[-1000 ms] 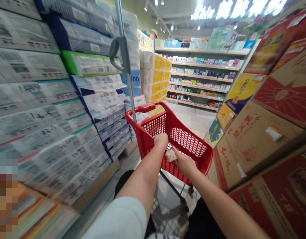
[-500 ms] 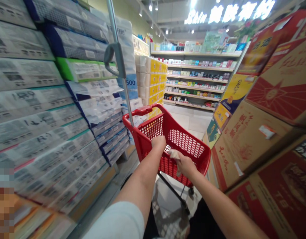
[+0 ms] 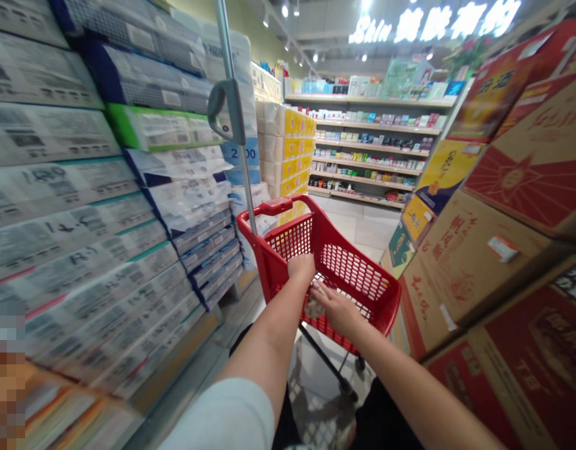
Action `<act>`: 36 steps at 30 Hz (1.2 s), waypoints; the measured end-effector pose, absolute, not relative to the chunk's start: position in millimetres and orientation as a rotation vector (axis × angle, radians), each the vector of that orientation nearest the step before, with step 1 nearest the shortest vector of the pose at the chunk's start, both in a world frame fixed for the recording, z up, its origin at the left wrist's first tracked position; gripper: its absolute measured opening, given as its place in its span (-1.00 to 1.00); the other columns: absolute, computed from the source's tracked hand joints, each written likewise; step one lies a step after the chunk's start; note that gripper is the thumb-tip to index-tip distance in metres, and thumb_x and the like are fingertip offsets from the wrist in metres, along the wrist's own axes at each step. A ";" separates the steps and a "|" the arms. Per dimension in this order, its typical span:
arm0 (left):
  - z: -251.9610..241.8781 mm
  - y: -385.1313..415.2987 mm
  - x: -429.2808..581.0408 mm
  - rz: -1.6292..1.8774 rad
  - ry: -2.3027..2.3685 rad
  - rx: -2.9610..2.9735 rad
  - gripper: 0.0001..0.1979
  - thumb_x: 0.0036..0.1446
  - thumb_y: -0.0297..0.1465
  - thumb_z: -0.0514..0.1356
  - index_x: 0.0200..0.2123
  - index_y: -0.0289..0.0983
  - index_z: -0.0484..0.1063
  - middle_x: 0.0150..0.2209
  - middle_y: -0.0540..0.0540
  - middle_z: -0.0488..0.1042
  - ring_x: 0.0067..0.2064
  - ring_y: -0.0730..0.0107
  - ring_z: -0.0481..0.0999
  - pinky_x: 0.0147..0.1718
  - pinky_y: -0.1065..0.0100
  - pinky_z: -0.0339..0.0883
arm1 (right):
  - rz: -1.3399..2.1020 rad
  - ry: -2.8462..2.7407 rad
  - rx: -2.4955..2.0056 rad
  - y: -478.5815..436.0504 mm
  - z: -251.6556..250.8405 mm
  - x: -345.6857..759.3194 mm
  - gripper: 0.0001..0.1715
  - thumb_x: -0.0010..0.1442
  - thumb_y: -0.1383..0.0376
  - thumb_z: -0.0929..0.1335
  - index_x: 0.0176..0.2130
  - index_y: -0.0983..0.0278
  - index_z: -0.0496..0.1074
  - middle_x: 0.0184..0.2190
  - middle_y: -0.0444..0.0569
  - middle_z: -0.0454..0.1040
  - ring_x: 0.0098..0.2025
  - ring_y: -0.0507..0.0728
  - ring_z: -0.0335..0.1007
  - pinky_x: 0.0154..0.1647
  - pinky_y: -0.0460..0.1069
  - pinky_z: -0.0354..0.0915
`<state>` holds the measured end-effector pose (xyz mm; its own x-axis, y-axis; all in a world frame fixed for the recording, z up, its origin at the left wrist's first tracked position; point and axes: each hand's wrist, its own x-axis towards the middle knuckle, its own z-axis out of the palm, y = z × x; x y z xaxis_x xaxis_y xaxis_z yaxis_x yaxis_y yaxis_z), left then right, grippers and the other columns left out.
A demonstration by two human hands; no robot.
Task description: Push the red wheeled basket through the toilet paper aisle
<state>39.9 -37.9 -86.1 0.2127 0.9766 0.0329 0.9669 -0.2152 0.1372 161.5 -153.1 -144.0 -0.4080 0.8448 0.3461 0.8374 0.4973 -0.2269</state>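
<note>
A red plastic shopping cart [image 3: 358, 281] with mesh walls stands in the aisle right in front of me. My left hand [image 3: 301, 266] is closed over the cart's near rim. My right hand [image 3: 332, 307] presses a crumpled pale cloth [image 3: 313, 307] against the near rim just right of the left hand, fingers laid over it. A grey metal pole [image 3: 238, 134] with a hooked handle rises from the cart's left corner.
Stacked packs of tissue paper [image 3: 105, 206] wall the left side. Red and brown cartons [image 3: 513, 231] are piled on the right. Yellow packs [image 3: 292, 150] and product shelves [image 3: 372, 156] stand at the aisle's far end, with tiled floor [image 3: 358, 228] between.
My right hand with the cloth has slid left along the cart's rim toward my left hand, and its fingers now lie flatter. The left hand has kept its grip.
</note>
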 end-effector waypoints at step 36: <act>-103.1 -47.2 73.4 0.142 1.731 2.332 -0.71 0.12 -0.31 0.10 -0.11 -0.07 0.52 -0.12 -0.10 0.55 -0.06 0.20 0.50 -0.13 0.28 0.33 | 0.298 -1.961 -1.558 -170.5 -154.0 179.7 -0.50 0.23 0.35 0.18 0.14 0.20 0.30 0.07 0.03 0.40 0.05 0.15 0.36 0.03 -0.02 0.24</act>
<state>73.4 -47.2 -103.1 0.2962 0.9532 -0.0604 0.9306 -0.2738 0.2428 179.7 -170.5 -154.0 -0.1221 0.9398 0.3192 0.8027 0.2827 -0.5252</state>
